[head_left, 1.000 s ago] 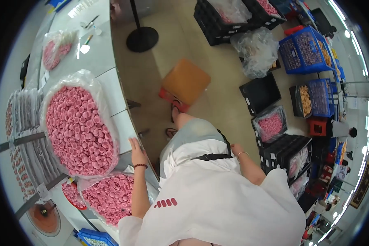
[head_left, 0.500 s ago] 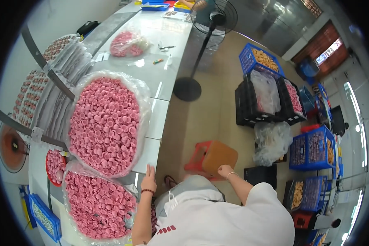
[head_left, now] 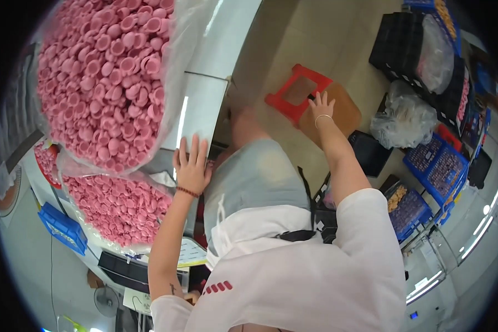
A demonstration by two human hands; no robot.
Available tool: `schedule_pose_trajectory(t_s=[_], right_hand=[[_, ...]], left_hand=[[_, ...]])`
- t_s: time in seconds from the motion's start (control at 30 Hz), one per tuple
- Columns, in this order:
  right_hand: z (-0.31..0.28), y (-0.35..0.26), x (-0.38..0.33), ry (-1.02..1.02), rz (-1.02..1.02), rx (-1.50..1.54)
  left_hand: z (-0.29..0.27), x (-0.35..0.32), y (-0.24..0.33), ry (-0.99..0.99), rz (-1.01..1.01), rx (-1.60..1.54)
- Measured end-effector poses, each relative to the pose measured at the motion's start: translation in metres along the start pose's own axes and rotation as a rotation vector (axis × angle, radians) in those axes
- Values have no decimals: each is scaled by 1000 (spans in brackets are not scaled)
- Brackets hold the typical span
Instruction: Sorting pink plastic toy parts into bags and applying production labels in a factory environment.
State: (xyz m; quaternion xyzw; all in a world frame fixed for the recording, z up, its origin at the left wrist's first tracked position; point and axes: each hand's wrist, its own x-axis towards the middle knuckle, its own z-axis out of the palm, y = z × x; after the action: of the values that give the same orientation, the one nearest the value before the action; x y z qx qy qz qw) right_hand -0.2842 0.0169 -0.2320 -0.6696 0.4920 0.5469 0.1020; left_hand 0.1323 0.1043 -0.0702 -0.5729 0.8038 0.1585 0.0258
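My left hand [head_left: 192,169] lies flat with fingers stretched out at the edge of the white worktable [head_left: 202,102], holding nothing. Beside it, large clear plastic bags hold heaps of small pink cup-shaped pieces; one heap [head_left: 108,83] is farther off and the other heap [head_left: 119,207] is nearer. My right arm reaches forward, and my right hand [head_left: 322,108] has its fingers spread over a red plastic stool [head_left: 285,102] with a brown top [head_left: 342,110]. Whether that hand touches the top, I cannot tell. Nothing shows in its fingers.
To the right on the floor stand black crates [head_left: 398,44], a bundled clear plastic bag [head_left: 404,116], a black box [head_left: 371,155] and blue crates [head_left: 440,163]. A blue tray [head_left: 61,227] is at the left. One fan [head_left: 106,300] shows at the lower left.
My view has shifted, and the table and bags look closer. My right hand has gone from curled fingers at the stool's edge to spread fingers over its top. The left stays at the table edge.
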Motion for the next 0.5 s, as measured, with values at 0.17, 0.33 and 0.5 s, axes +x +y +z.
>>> schedule_pose_trajectory(t_s=[0.17, 0.33, 0.5], right_hand=[[13, 12, 77, -202, 13, 66], [34, 31, 99, -65, -34, 147], [36, -19, 82, -180, -401, 388]], left_hand=[[25, -18, -8, -45, 44, 86], [33, -30, -11, 5, 92, 30], [37, -33, -10, 68, 97, 51]])
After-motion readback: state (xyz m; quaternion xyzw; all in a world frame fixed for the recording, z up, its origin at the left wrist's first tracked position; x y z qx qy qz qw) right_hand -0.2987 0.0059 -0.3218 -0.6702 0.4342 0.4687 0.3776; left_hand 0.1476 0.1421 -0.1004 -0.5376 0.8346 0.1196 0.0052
